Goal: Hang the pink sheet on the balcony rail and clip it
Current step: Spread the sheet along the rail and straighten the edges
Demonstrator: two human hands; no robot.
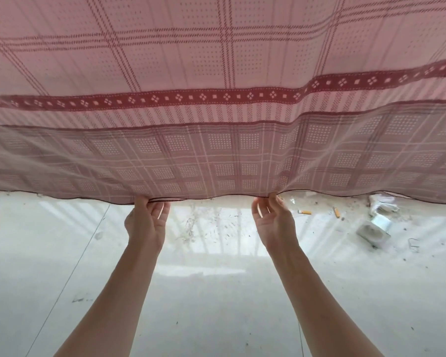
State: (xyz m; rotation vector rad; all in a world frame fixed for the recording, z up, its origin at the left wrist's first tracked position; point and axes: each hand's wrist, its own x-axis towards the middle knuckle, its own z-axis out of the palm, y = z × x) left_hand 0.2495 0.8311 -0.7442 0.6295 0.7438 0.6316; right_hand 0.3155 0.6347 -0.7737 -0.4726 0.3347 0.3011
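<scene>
Cigarette butts [304, 212] and crumpled packs [373, 229] litter the pale floor [216, 305].

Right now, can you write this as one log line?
left hand: pinches sheet hem | right hand: pinches hem | pink sheet: hanging | clips: none seen

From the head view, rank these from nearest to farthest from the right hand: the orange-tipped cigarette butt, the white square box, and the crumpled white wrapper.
Measured from the right hand:
1. The orange-tipped cigarette butt on the floor, just to the hand's right.
2. The white square box, farther right and a bit lower.
3. The crumpled white wrapper, far right under the sheet's edge; close to the box, but slightly farther.
</scene>
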